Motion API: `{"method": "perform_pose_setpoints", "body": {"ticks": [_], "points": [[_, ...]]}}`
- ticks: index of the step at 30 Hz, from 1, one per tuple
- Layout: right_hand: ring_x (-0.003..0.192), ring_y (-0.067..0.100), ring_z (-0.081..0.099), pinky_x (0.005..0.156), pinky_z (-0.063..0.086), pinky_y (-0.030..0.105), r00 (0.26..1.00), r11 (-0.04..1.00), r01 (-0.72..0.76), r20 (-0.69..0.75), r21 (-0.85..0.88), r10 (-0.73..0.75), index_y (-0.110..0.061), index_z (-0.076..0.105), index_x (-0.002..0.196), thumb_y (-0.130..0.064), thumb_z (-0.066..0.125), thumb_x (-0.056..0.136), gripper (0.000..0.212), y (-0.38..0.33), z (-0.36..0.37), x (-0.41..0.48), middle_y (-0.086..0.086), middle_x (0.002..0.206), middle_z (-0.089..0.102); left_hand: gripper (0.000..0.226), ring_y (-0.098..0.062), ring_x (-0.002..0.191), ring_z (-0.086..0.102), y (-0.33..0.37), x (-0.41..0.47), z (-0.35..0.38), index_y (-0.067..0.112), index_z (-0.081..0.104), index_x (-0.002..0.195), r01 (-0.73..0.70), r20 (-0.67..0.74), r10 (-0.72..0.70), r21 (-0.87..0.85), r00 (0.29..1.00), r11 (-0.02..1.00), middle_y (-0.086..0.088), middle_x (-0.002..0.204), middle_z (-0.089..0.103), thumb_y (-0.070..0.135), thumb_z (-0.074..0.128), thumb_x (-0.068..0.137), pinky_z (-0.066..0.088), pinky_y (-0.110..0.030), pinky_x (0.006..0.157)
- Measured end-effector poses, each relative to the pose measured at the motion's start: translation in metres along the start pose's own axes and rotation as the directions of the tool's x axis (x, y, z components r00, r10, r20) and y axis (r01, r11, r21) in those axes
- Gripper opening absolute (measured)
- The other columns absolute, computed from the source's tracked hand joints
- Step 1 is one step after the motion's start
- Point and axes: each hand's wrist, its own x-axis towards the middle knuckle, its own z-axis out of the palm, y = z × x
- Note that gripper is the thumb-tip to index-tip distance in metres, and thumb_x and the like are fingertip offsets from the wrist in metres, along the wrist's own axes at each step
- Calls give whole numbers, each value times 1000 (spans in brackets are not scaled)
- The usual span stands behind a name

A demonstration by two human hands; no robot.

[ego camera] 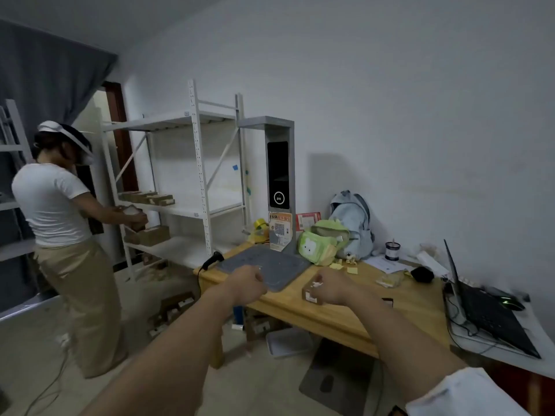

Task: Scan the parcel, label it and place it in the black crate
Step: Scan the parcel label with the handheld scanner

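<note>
A small brown cardboard parcel [309,292] lies on the wooden table [336,316], just right of the grey scanning pad [270,262]. My right hand [332,288] is closed over the parcel's right side, and a white label shows on its top near my fingers. My left hand [246,285] is a loose fist over the pad's front edge with nothing in it. A black handheld scanner [211,261] rests at the table's left corner. The grey scanning tower [279,181] stands behind the pad. No black crate is in view.
Another person [60,223] handles a box at white shelving [186,187] on the left. Green and blue bags [336,235], yellow sticky notes [345,267] and a laptop [486,313] sit to the right. Boxes lie on the floor under the table.
</note>
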Motion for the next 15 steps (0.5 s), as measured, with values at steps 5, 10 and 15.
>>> {"method": "perform_pose_setpoints", "body": {"ticks": [5,10,15], "points": [[73,17,52,61,42,27,1000,990,-9,-5,138,10,-13,62,80,-14,55,85,9,12,-17,56,6,86,59,32,-11,56,30,0,73,-1,21,33,62,-17,-3,17,40,1000,999,0,67,36,13,49,88,27,-23,54],[112,30,57,96,49,39,997,990,-35,-58,137,43,-2,57,122,-18,59,84,40,32,-33,115,18,126,59,29,-20,58,30,5,141,16,14,36,60,-50,31,50,7,998,999,-8,63,33,11,48,87,25,-31,54],[109,29,58,94,50,40,996,983,-60,-58,176,71,-4,57,120,-18,60,82,41,51,-33,162,16,124,59,26,-20,58,27,-1,190,30,13,36,57,-75,55,77,-46,996,996,-10,62,33,11,47,80,26,-37,60]]}}
